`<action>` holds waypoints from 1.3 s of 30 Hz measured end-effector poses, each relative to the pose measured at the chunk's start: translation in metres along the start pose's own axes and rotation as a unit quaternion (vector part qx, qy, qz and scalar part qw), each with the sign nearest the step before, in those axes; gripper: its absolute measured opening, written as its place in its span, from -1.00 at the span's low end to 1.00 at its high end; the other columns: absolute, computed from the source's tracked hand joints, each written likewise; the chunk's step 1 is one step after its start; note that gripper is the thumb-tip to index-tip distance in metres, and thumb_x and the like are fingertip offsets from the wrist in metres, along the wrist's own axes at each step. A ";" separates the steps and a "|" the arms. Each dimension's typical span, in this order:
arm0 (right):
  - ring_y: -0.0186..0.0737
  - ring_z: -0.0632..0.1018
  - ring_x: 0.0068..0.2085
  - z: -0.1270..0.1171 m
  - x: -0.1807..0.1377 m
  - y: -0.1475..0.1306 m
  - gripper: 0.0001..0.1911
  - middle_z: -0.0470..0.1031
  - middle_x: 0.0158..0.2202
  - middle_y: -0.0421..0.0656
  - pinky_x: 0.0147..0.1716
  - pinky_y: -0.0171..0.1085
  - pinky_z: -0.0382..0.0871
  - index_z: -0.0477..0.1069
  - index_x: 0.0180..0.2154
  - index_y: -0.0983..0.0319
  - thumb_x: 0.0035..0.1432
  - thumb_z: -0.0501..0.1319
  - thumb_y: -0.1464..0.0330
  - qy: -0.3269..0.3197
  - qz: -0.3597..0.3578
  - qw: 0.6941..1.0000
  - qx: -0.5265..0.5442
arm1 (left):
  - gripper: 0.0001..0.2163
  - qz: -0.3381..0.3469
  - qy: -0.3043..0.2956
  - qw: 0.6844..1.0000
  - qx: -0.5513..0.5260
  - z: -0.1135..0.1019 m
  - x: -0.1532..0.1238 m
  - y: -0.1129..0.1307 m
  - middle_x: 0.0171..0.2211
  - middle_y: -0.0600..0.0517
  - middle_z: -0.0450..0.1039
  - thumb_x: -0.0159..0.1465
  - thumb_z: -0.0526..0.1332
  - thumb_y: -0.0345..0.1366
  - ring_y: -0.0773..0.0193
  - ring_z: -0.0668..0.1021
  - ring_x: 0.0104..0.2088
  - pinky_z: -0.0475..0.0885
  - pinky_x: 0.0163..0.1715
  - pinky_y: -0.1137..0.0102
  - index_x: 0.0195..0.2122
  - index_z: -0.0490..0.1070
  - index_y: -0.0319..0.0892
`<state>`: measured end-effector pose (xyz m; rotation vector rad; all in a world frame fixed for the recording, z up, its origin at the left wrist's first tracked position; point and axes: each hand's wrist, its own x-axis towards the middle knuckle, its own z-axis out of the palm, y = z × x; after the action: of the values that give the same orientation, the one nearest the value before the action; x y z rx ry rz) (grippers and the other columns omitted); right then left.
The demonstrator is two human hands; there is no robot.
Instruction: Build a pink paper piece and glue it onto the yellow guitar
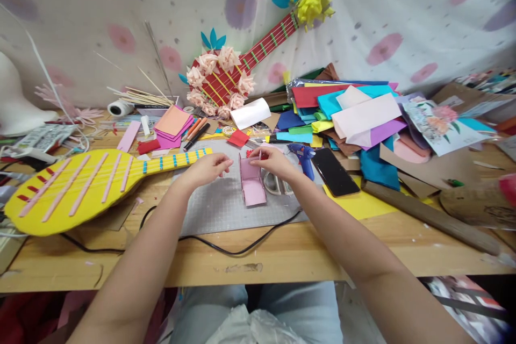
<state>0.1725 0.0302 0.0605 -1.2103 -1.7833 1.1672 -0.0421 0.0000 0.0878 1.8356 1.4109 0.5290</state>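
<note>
Over the grey cutting mat [213, 215], my right hand [274, 162] pinches the upper edge of a small pink folded cardboard piece [253, 180]. It has a seat-like shape, with an upright back and low sides. My left hand [212, 169] hovers to the left of this piece, apart from it. Its fingers are loosely bent with a gap at the tips, and I see nothing in them. A pair of scissors [274, 184] lies partly hidden below my right hand. Just beyond that hand is a blue glue gun [303, 157].
A yellow cardboard instrument [97, 183] lies left; a red flowered one [226, 80] leans against the back curtain. A black phone [335, 172], piled coloured paper [363, 110] and a brown stick [427, 217] occupy the right. A black cable [237, 252] crosses the front.
</note>
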 end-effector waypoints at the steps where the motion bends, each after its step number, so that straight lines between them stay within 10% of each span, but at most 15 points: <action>1: -0.37 0.32 -0.44 -0.001 0.001 0.000 -0.77 0.41 -0.45 -0.23 -0.40 -0.32 0.18 0.45 -0.41 0.25 -0.19 0.29 0.29 -0.005 -0.012 1.000 -0.007 | -0.72 0.015 0.005 0.999 0.042 0.000 -0.001 0.004 -0.51 0.05 0.40 0.16 0.06 -0.09 0.34 0.41 -0.51 0.27 -0.49 0.43 -0.45 0.38 -0.20; 15: -0.32 0.39 -0.32 0.015 -0.007 0.003 -0.69 0.40 -0.36 -0.23 -0.27 -0.28 0.25 0.39 -0.36 0.23 -0.26 0.33 0.31 -0.025 -0.026 0.998 0.055 | -0.78 0.041 0.032 0.999 0.001 0.010 -0.001 -0.010 -0.58 0.11 0.23 0.09 0.08 -0.14 0.38 0.26 -0.54 0.15 -0.52 0.46 -0.47 0.33 -0.20; 22: -0.30 0.42 -0.22 -0.016 -0.002 0.005 -0.48 0.41 -0.23 -0.18 -0.21 -0.27 0.30 0.35 -0.17 0.17 -0.29 0.37 0.38 -0.176 -0.012 0.982 0.069 | -0.79 0.028 0.013 0.999 -0.044 0.000 -0.001 -0.011 -0.60 0.12 0.22 0.04 0.13 -0.14 0.42 0.25 -0.56 0.14 -0.55 0.48 -0.47 0.32 -0.21; 39: -0.31 0.39 -0.39 0.015 0.010 -0.021 -0.86 0.49 -0.42 -0.20 -0.41 -0.34 0.09 0.48 -0.37 0.18 0.05 0.19 0.28 -0.097 -0.146 0.958 -0.226 | -0.75 0.015 -0.016 0.998 -0.054 -0.006 -0.001 -0.021 -0.61 0.10 0.29 0.03 0.14 -0.11 0.41 0.26 -0.58 0.11 -0.56 0.47 -0.48 0.41 -0.21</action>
<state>0.1489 0.0312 0.0750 -1.0473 -2.3744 0.7475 -0.0603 0.0032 0.0760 1.7737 1.3094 0.5790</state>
